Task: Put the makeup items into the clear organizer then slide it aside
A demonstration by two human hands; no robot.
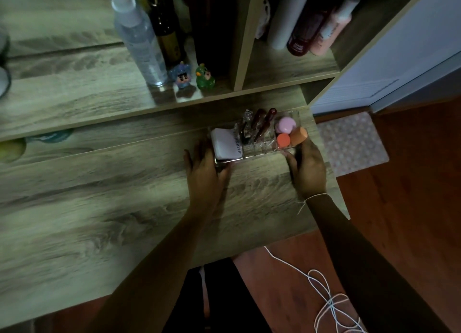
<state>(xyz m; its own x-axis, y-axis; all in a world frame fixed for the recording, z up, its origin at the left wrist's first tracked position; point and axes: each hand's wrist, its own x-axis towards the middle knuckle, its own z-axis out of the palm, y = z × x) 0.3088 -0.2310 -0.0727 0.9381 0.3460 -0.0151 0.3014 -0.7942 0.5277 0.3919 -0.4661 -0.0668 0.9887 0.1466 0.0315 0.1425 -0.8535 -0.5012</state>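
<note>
The clear organizer (264,151) sits on the wooden desk near its right edge. Inside it lie a white compact (225,144) at the left, an eyelash curler (245,130), two dark lipstick tubes (264,125) in the middle, and pink (286,123) and orange makeup sponges (296,135) at the right. My left hand (205,173) grips the organizer's near left corner. Around its near right end my right hand (308,167) is wrapped, fingers against the wall.
A raised shelf behind holds a clear spray bottle (139,38), a dark bottle (167,31), two small figurines (190,76) and more bottles (311,26) in a cubby. The desk's right edge (334,178) is close to the organizer. A white cord (324,295) lies on the floor.
</note>
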